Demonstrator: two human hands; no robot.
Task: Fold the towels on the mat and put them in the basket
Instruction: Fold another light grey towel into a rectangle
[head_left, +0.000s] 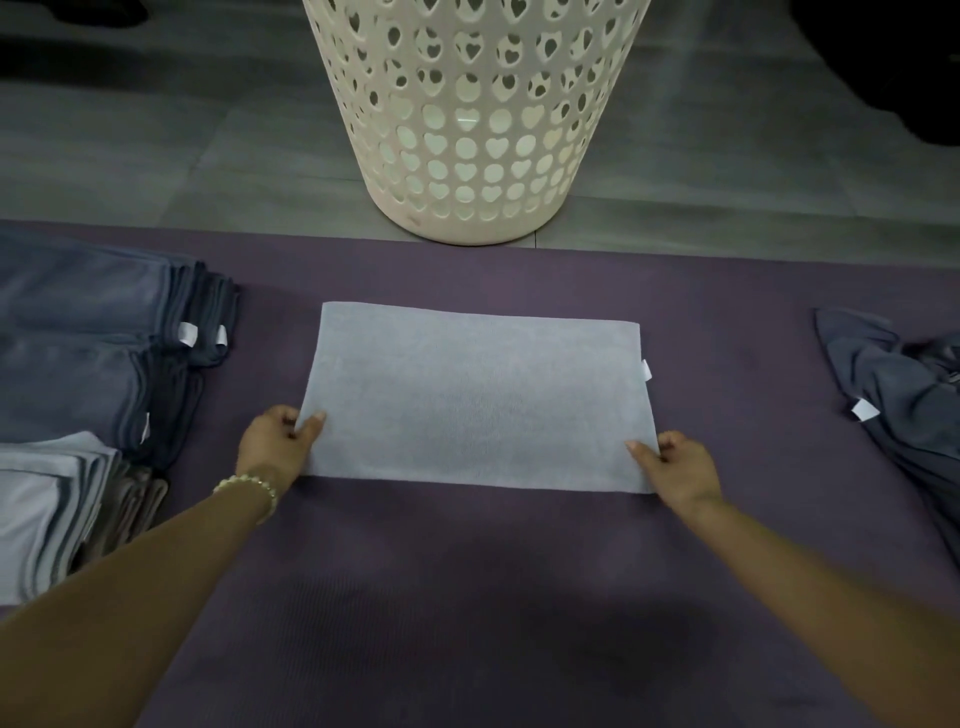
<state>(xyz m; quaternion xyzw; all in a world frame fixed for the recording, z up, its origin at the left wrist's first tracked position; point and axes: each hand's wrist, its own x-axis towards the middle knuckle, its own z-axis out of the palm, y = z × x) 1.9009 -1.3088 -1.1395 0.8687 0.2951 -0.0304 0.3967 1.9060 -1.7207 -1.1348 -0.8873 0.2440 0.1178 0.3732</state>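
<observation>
A light grey towel (478, 400) lies flat as a wide rectangle in the middle of the purple mat (467, 597). My left hand (280, 441) pinches its near left corner, thumb on top. At the near right corner my right hand (675, 467) pinches the towel the same way. A cream plastic basket (467, 119) with heart-shaped and round holes stands on the floor just beyond the mat's far edge, straight ahead of the towel. Its rim is out of view.
Stacks of dark blue and grey towels (104, 332) lie on the mat at the left, with a lighter grey stack (47, 504) nearer me. A crumpled dark blue towel (893, 395) lies at the right edge. Grey tiled floor (182, 156) surrounds the basket.
</observation>
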